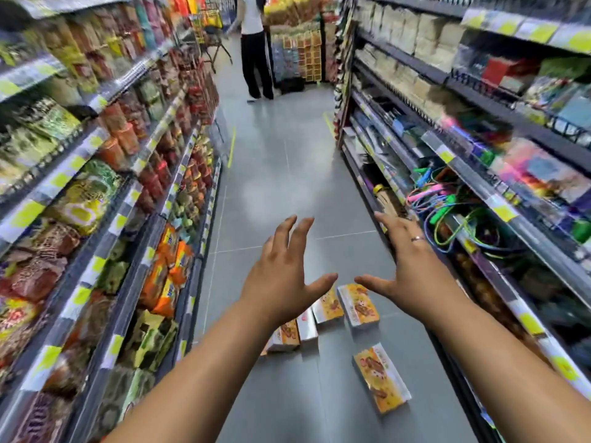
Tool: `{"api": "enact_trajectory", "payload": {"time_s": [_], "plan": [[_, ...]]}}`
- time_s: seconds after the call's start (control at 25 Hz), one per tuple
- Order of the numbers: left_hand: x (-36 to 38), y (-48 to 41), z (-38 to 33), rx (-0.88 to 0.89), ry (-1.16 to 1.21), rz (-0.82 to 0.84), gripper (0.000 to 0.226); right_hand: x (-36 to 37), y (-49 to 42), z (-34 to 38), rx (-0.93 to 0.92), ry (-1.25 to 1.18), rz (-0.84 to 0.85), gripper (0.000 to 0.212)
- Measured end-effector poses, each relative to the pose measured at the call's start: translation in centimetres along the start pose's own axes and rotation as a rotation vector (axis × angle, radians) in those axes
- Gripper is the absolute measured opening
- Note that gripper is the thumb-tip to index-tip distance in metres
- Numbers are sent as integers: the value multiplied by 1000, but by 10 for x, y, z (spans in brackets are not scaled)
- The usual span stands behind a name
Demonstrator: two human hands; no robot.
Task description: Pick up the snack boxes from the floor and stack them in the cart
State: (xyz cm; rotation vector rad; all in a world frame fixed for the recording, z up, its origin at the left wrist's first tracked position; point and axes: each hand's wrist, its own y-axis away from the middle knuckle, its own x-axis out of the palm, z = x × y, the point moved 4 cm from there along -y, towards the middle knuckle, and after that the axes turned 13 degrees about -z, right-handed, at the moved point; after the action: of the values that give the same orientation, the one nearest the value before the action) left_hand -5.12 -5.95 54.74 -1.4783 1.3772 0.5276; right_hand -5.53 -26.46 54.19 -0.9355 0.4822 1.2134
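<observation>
I see the left hand (281,276) and right hand (406,266) mid-frame, each grip spread wide and empty, above snack boxes (358,305) (orange-yellow, scattered) on the floor (287,174), lower centre.

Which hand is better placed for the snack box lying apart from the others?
Probably right: the lone box lies nearer the open right hand; the left hand hovers over the cluster.

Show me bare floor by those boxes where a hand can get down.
Bare floor runs up the aisle beyond the box cluster, between left shelves and right shelves. Another patch lies between the lone box and the left shelves. Crowded: the cluster, boxes side by side.
</observation>
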Motion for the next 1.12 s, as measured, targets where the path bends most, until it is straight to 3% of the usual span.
{"api": "enact_trajectory", "payload": {"time_s": [0.36, 0.52, 0.68, 0.92, 1.12], "plan": [[144, -135, -20, 75, 57, 130, 92, 48, -96, -142, 211, 44, 26, 100], [254, -177, -22, 89, 85, 254, 90, 93, -103, -235, 376, 61, 80, 100], [369, -181, -12, 140, 89, 404, 88, 146, -70, -317, 562, 75, 45, 106], [556, -124, 59, 217, 66, 626, 87, 298, 28, -423, 886, 61, 144, 115], [686, -66, 108, 327, 50, 813, 89, 410, 104, -505, 1100, 67, 132, 117]]}}
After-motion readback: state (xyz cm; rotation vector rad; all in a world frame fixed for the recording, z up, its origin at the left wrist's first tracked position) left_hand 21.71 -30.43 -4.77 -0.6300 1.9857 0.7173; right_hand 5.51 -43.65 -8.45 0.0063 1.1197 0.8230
